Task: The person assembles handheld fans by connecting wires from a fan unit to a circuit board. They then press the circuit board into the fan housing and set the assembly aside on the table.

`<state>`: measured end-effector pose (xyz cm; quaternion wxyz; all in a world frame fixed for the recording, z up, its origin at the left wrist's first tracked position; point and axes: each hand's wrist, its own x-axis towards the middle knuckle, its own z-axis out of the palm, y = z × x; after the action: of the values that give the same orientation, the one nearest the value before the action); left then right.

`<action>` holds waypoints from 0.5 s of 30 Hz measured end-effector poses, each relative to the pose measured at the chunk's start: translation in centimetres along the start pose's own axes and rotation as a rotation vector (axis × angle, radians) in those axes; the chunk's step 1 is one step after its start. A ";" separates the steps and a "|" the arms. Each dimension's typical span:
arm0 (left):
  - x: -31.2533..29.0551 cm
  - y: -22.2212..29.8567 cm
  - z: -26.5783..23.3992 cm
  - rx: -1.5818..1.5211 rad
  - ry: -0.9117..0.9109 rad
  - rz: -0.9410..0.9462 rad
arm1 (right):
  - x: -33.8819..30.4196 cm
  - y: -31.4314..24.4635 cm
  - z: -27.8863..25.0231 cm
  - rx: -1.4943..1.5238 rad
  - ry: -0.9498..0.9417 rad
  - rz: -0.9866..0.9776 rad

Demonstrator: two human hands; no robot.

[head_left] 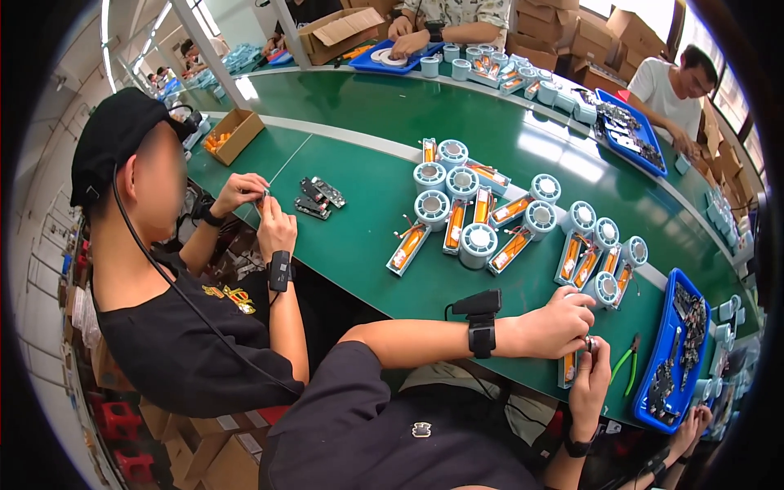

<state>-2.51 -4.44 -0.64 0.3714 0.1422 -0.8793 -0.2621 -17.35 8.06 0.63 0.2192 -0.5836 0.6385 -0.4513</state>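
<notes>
My left hand (pixel 555 322) is closed, fingers curled, over the upper part of a light-blue handheld fan housing (pixel 567 371). Below that hand shows the housing's handle, with an orange battery inside. Close by on the right, my right hand (pixel 590 388) is closed too, its thumb and fingertips meeting at a small dark, silvery piece (pixel 590 344) too small to name. My fingers hide much of the work. Just beyond my hands stand several similar fan housings (pixel 605 288) with round heads, orange batteries and loose wires.
Green-handled pliers (pixel 627 365) lie right of my hands, beside a blue tray (pixel 658 384) of circuit boards. More fan housings (pixel 478 245) stand mid-table. At left, a co-worker's hands (pixel 276 233) work near loose circuit boards (pixel 318 198). A cardboard box (pixel 237 135) sits farther back.
</notes>
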 end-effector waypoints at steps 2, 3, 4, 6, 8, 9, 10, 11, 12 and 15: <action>0.0 -0.4 -0.3 0.068 -0.079 0.064 | -0.4 0.2 0.2 -0.005 -0.010 0.036; 0.1 -0.2 -0.5 0.099 -0.118 0.091 | -0.7 0.3 0.1 -0.015 -0.024 0.069; 0.2 0.1 -0.6 0.093 -0.123 0.082 | -0.9 0.4 0.0 -0.026 -0.039 0.102; 0.6 1.2 -0.7 0.317 -0.214 0.091 | -1.1 0.2 -0.1 -0.046 -0.032 0.083; 0.5 1.5 -0.4 0.409 -0.272 0.106 | -0.9 0.0 -0.2 -0.097 -0.010 0.017; 0.3 1.5 -0.2 0.409 -0.224 0.108 | -1.0 0.1 -0.4 -0.103 -0.001 0.037; 0.2 1.4 -0.2 0.410 -0.180 0.111 | -1.0 0.4 -0.6 -0.089 -0.030 0.081; 0.2 1.2 -0.3 0.411 -0.136 0.114 | -1.0 0.7 -0.7 -0.074 -0.058 0.125; 0.3 1.0 -0.4 0.393 -0.152 0.122 | -1.0 0.9 -0.8 -0.057 -0.087 0.168; 0.1 1.0 -1.5 0.484 -0.176 0.180 | -0.1 0.0 -0.6 0.027 -0.108 0.280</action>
<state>-1.55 -4.22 0.89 0.2707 0.1247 -0.9543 -0.0214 -17.77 8.37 0.87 0.3218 -0.5095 0.6948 -0.3927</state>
